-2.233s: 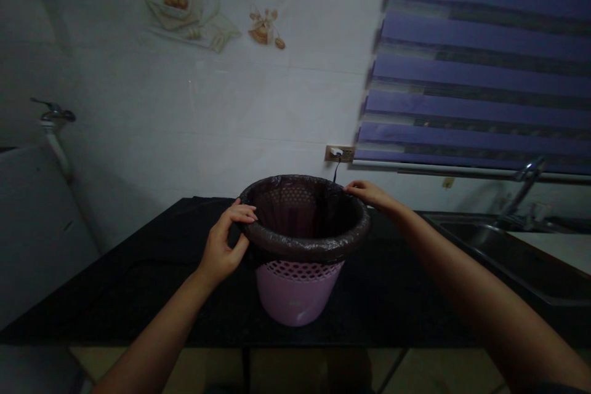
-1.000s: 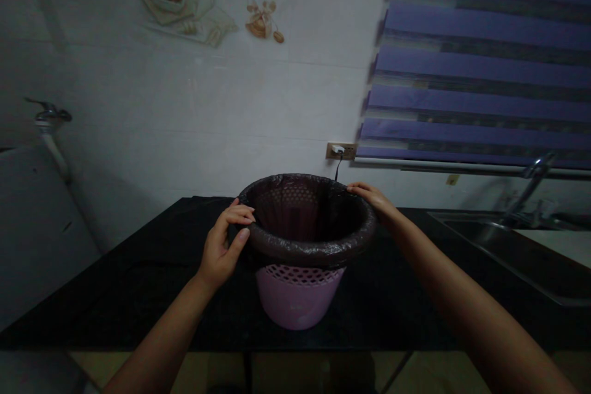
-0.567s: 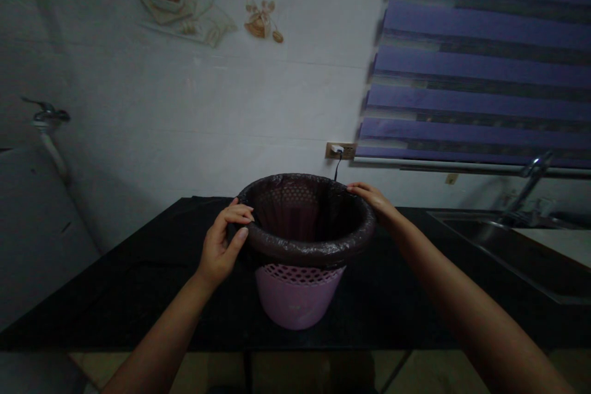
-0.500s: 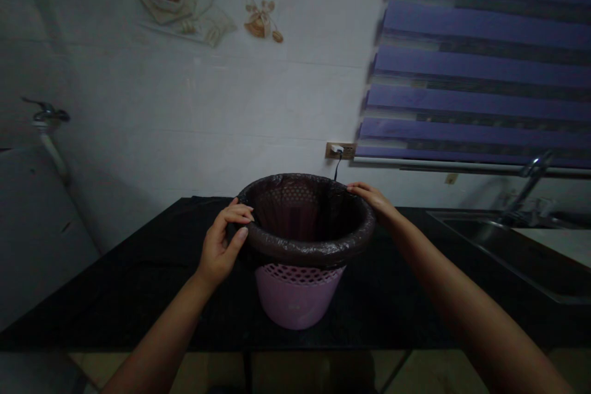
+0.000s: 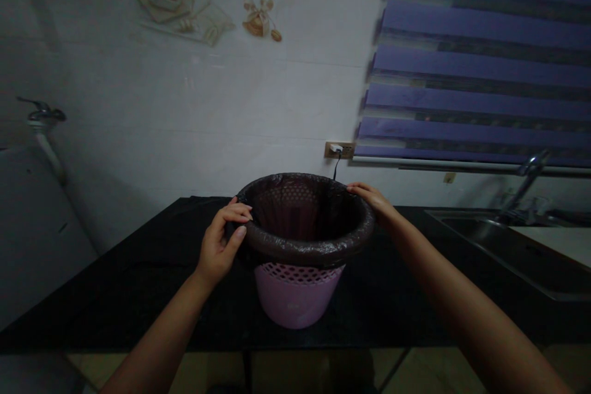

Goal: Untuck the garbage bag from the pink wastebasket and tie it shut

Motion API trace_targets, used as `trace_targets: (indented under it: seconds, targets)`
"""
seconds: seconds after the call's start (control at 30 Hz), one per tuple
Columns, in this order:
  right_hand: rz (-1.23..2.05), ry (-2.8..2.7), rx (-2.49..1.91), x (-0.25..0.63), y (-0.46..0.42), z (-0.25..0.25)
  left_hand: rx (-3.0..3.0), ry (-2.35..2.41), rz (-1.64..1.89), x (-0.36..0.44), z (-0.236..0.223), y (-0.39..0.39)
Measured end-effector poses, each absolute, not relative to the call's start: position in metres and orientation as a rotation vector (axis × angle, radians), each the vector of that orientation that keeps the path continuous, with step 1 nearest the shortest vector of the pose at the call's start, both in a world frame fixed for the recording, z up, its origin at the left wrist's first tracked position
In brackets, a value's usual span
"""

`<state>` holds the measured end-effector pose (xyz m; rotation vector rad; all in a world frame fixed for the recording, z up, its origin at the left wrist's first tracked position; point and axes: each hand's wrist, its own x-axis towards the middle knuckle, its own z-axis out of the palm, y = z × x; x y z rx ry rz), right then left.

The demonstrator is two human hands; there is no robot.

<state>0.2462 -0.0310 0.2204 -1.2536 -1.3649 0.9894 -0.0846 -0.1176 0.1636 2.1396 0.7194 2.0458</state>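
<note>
A pink plastic bin (image 5: 295,298) with a lattice band stands on the black countertop (image 5: 115,295). A dark bin bag (image 5: 305,249) lines it and is folded down over the rim. My left hand (image 5: 220,242) pinches the bag's folded edge at the rim's left side, thumb outside, fingers curled over the top. At the far right of the rim, my right hand (image 5: 376,200) rests on the bag with its fingers curled over the edge. The inside of the bin shows dimly through the bag.
A steel sink (image 5: 508,246) with a tap (image 5: 526,175) is set in the counter at the right. A wall socket with a plugged cable (image 5: 339,151) sits behind the bin. Purple blinds (image 5: 480,61) hang at the upper right; a wall tap (image 5: 44,116) and a white appliance (image 5: 28,228) stand at the left.
Both hands keep their hold on the bag's rim. My left thumb has shifted slightly along the folded edge. The bin stays in place; the view drifts a little.
</note>
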Motion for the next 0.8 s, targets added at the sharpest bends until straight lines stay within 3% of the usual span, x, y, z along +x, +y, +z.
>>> trace_targets:
  seconds: [0.8]
  targets:
    - [0.987,-1.304,-1.282,0.239,-0.046,0.226,2.024,0.734,2.038,-0.087,0.163,-0.113]
